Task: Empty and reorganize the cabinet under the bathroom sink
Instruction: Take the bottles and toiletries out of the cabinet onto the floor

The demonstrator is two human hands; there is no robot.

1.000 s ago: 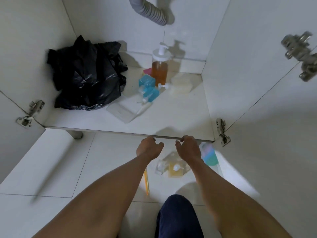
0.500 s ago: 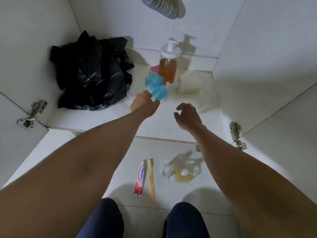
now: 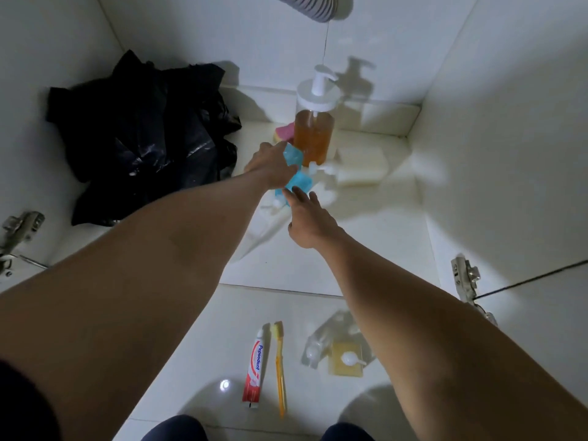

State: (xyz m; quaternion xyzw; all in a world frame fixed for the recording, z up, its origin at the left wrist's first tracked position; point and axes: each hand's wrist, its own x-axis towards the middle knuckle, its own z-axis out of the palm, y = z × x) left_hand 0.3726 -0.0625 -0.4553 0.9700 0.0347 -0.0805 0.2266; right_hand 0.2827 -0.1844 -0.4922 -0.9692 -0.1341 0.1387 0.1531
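Observation:
Inside the cabinet (image 3: 366, 249), two small blue pump bottles lie in front of an orange pump bottle (image 3: 313, 135). My left hand (image 3: 270, 167) reaches in and grips the upper blue bottle (image 3: 292, 155); its fingers are mostly hidden. My right hand (image 3: 310, 218) reaches forward with straight fingers, its tips touching the lower blue bottle (image 3: 299, 181). On the floor tile in front lie a toothpaste tube (image 3: 253, 367), a yellow toothbrush (image 3: 280, 364) and a clear packet with small bottles (image 3: 337, 351).
A crumpled black plastic bag (image 3: 143, 138) fills the cabinet's left rear. A pink sponge (image 3: 284, 132), a white block (image 3: 362, 167) and a clear plastic wrap (image 3: 264, 230) also lie inside. The grey drain hose (image 3: 315, 7) hangs above. Door hinges (image 3: 467, 281) flank the opening.
Both hands rose from the cabinet's front edge and reached inside to the blue bottles. The left hand took hold of one; the right hand's fingers arrived at the other.

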